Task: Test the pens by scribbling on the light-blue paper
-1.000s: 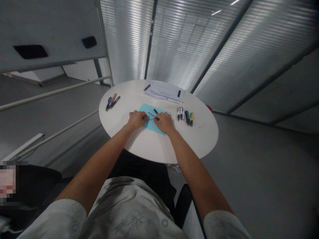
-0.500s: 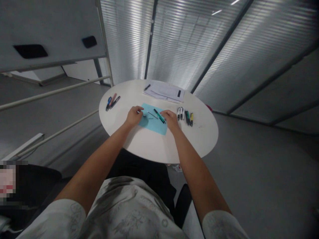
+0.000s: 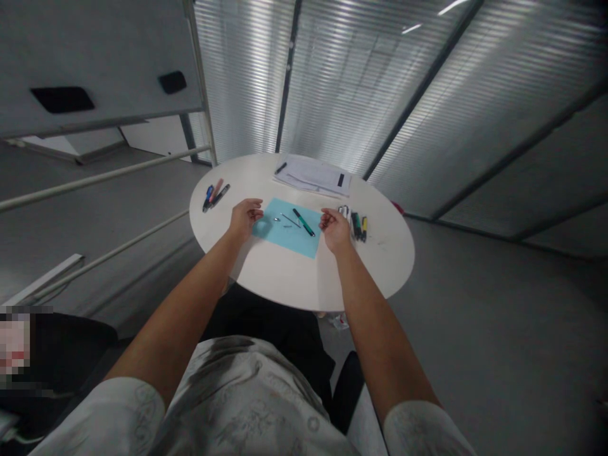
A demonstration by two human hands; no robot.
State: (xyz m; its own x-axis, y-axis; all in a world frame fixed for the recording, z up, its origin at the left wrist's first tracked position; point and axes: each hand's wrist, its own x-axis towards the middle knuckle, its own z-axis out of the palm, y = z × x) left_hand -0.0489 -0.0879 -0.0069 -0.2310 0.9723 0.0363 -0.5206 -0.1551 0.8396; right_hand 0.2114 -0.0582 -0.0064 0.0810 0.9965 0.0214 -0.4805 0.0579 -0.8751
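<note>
On the white round table lies a light blue sheet. Across its right part rests a green and black pen. Left of that are a thin dark rod, perhaps a pen refill, and a small shiny piece, with several tiny dark bits below them. My left hand hovers by the sheet's left edge, fingers apart and holding nothing. At the right edge my right hand is raised with its palm turned inward, fingers loosely curled and apart, nothing seen in it. It partly hides the white markers behind.
Papers with a dark pen lie at the table's far side. Several pens are grouped at the left. White markers, green markers and a yellow one lie at the right. A whiteboard frame stands left.
Both hands have drawn apart, the left one to the left and the right one to the right. The small shiny piece near my left hand now lies free on the blue sheet.
</note>
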